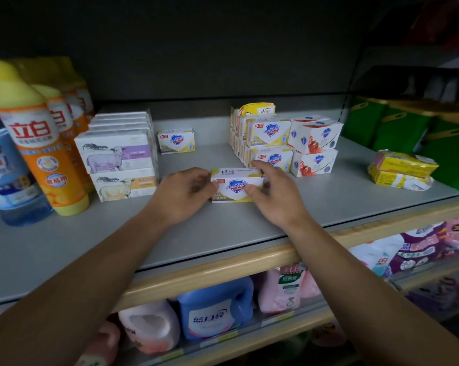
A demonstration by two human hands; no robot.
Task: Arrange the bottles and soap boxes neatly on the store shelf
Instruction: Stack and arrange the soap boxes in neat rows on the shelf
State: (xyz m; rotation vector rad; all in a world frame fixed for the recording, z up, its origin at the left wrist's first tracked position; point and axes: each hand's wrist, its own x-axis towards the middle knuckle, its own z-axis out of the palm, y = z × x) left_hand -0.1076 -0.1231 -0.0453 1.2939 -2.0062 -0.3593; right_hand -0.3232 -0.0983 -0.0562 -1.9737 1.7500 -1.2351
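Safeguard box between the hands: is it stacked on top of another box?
No, the Safeguard box sits directly on the grey shelf, alone.

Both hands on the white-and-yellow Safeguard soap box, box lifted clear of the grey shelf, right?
Not lifted. In the head view the white-and-yellow Safeguard soap box stands on the grey shelf. Both hands do hold it: left hand, right hand.

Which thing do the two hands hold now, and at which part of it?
Both hands hold one white and yellow Safeguard soap box standing on the grey shelf: the left hand grips its left end, the right hand its right end.
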